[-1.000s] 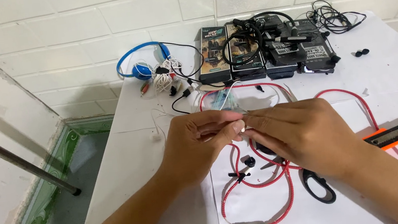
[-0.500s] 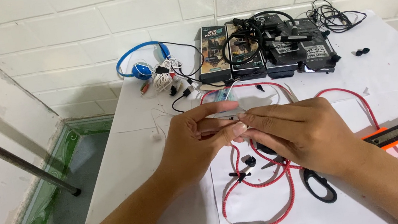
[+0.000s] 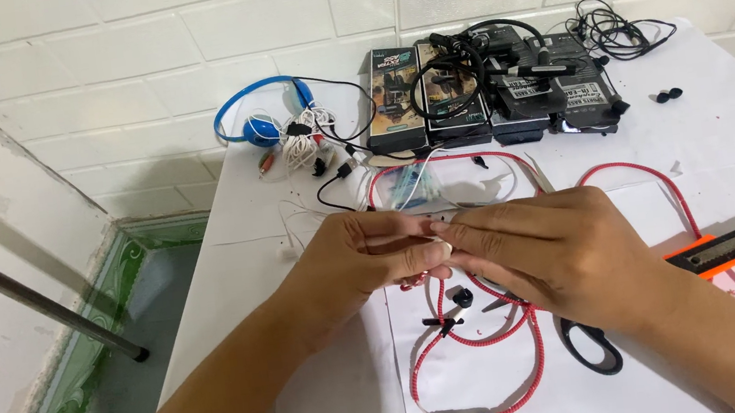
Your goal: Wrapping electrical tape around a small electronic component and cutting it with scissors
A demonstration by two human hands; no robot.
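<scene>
Since a second ago my two hands have drawn a little closer together and risen slightly off the sheet; the fingertips now meet over the same small part, and nothing else on the table has shifted, so I judge I am in the middle of fine work on the cord and not yet through it

Going left to right: my left hand (image 3: 365, 263) is curled narrow, thumb and forefinger pinched on a small pale piece where the red braided earphone cable (image 3: 534, 345) comes up to it; what exactly sits between the fingers I cannot tell, they hide it. My right hand (image 3: 560, 253) lies just beside it, touching fingertip to fingertip, fingers long and nearly closed, pressing on the same spot

The cable hangs from under both hands and loops below them on the white paper (image 3: 504, 404), with a small black earbud tip (image 3: 463, 297) just under the left thumb. Beyond the left hand, toward the wall, lie blue headphones (image 3: 254, 118) and a clear bag (image 3: 403, 188) of small parts; beyond the right, a row of dark boxes (image 3: 503, 96). Black scissors (image 3: 590, 347) lie under my right wrist, and an orange utility knife (image 3: 719, 252) lies to the right of that hand
</scene>
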